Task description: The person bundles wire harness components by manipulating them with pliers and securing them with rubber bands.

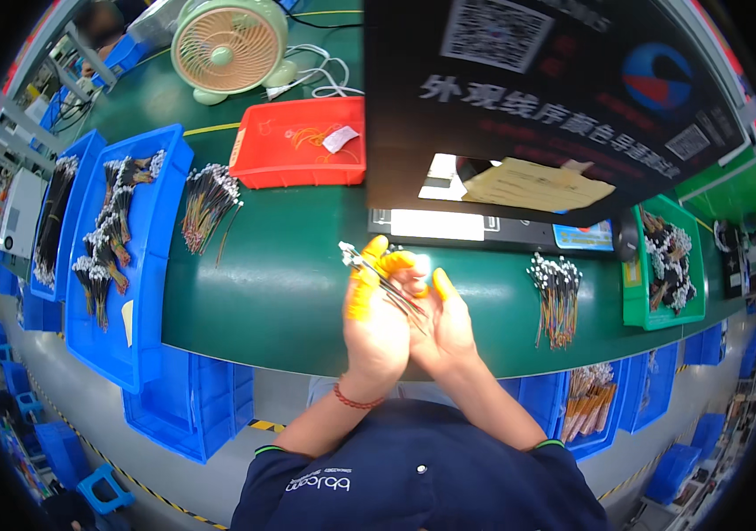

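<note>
My left hand (372, 332) and my right hand (445, 327) are close together above the near middle of the table, with yellow covers on several fingers. A few thin dark cables (388, 285) with white connectors at their upper left ends lie slanted between them. The left fingers are closed around these cables near the connectors. The right fingers curl in against the same cables, their tips partly hidden. A bundle of cables (560, 301) with white ends lies right of my hands, and another bundle (210, 208) lies to the left.
A red bin (249, 168) and a green fan (229, 49) stand at the back left. Blue trays (143, 341) with cable bundles line the left side. A dark panel (519, 115) overhangs a lit testing device (519, 230). On the right stands a green bin (661, 319) of cables.
</note>
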The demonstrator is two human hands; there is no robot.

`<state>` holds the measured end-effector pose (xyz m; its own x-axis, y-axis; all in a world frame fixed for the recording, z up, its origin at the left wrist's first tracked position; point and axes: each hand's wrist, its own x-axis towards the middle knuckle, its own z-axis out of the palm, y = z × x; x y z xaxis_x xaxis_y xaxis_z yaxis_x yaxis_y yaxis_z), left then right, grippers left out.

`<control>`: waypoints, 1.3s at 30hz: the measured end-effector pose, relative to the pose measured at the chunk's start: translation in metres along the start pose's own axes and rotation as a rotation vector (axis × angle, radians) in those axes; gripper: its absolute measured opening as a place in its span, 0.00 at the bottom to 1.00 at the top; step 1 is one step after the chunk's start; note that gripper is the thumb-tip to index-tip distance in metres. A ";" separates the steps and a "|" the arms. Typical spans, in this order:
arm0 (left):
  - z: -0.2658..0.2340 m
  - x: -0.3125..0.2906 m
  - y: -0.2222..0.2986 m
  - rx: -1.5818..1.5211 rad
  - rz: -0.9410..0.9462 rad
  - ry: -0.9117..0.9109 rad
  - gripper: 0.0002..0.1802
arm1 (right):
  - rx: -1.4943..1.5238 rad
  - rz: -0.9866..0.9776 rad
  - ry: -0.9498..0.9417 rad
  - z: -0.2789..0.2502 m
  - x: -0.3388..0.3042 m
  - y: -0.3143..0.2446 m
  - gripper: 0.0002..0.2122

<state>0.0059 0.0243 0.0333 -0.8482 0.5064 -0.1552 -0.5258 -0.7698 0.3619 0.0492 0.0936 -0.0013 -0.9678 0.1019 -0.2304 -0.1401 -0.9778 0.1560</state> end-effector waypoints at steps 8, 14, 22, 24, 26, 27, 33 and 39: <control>-0.016 -0.023 -0.006 0.370 -0.092 -0.007 0.13 | -1.007 -0.168 0.247 0.018 -0.019 -0.002 0.17; -0.016 -0.026 0.014 0.538 -0.238 0.038 0.16 | -1.335 -0.280 0.121 0.009 -0.019 -0.009 0.07; -0.029 -0.026 0.016 0.558 -0.380 -0.019 0.19 | -1.204 -0.130 0.112 0.005 -0.019 -0.009 0.04; -0.032 -0.026 0.015 0.564 -0.365 -0.039 0.20 | -1.211 -0.177 0.114 0.007 -0.017 -0.008 0.04; -0.031 -0.025 0.015 0.622 -0.367 -0.050 0.19 | -1.257 -0.294 0.288 0.013 -0.016 -0.009 0.05; -0.032 -0.026 0.014 0.621 -0.381 -0.020 0.17 | -1.305 -0.292 0.323 0.019 -0.016 -0.013 0.06; -0.037 -0.029 0.008 0.646 -0.380 0.076 0.13 | -0.980 -0.253 0.338 0.021 0.001 -0.035 0.08; -0.042 -0.019 0.017 0.636 -0.294 0.118 0.10 | -0.840 -0.097 0.396 0.025 0.004 -0.055 0.06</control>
<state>0.0099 -0.0149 0.0038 -0.6971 0.5853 -0.4140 -0.6251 -0.2135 0.7507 0.0478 0.1521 0.0137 -0.7959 0.2714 -0.5412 0.1303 -0.7961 -0.5910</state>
